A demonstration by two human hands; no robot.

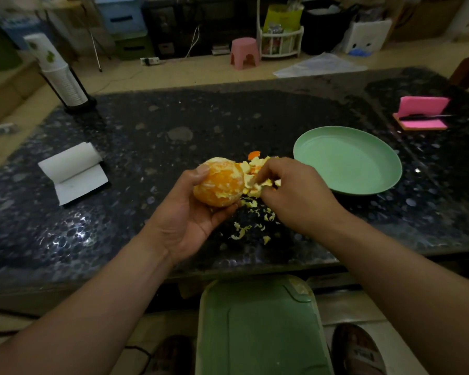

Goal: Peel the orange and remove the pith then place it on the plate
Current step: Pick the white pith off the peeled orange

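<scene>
Orange (220, 185): peeled, round, no clear long axis; above worktop (173, 131), left of green plate (347, 161).
Left hand (190, 220) grip: curled round orange, thumb on top.
Right hand (295, 196) grip: pinching peel scraps (255, 182) beside it.

The dark speckled bench (152, 136) bears a pale green plate (347, 163) right of centre, peel and pith scraps (255, 226) scattered just beside it toward the near edge, a partly unrolled paper roll (73, 171) at left, a cup stack (63, 82) at the far left corner, and a pink folded pad (421, 115) at far right.
</scene>
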